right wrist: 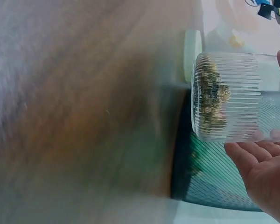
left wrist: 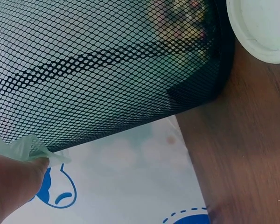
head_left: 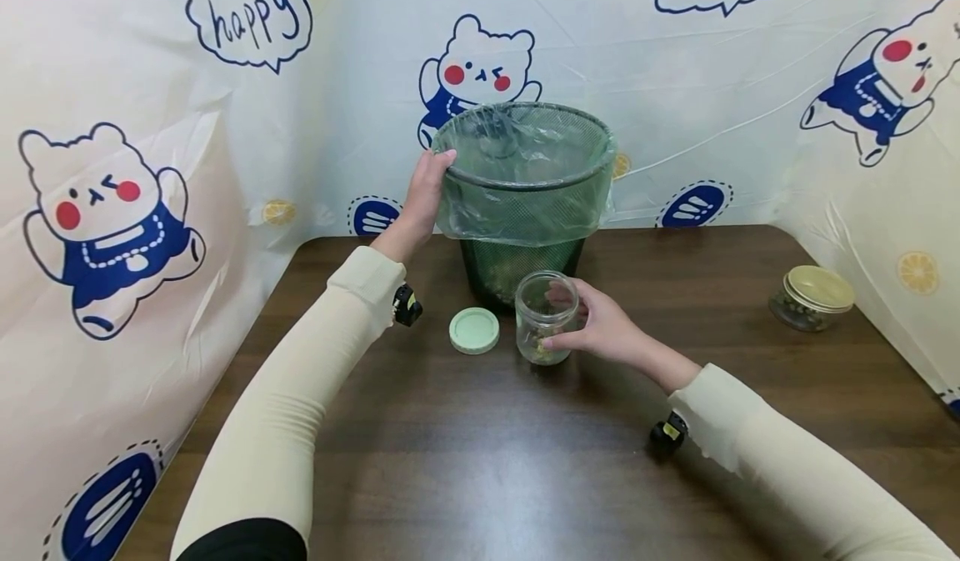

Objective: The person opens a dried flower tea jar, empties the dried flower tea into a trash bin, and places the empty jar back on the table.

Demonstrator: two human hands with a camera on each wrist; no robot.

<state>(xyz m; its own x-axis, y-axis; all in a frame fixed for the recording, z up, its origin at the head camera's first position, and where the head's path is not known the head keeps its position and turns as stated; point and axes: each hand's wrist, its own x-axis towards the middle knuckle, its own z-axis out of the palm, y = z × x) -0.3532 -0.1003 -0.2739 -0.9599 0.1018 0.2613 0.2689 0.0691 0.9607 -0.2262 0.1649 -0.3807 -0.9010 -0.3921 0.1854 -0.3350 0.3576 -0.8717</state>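
A green mesh wastebasket (head_left: 525, 265) stands on the table, with a clear plastic liner (head_left: 525, 215) folded over its rim. My left hand (head_left: 426, 186) grips the basket's rim and liner at the left side. In front of the basket, my right hand (head_left: 603, 319) holds a clear glass jar (head_left: 534, 328) from the right, thumb on the near side. The ribbed jar (right wrist: 238, 93) is uncapped and has small yellowish-brown dried bits (right wrist: 212, 98) at its bottom. Whether it touches the table I cannot tell. A pale green lid (head_left: 474, 330) lies left of the jar.
A second glass jar (head_left: 804, 315) with a gold lid (head_left: 821, 287) and dark contents stands at the table's right edge. Behind the brown wooden table (head_left: 480, 461) hangs a printed cloth (head_left: 360, 86). Colourful matter shows through the basket's mesh (left wrist: 182, 32) low down.
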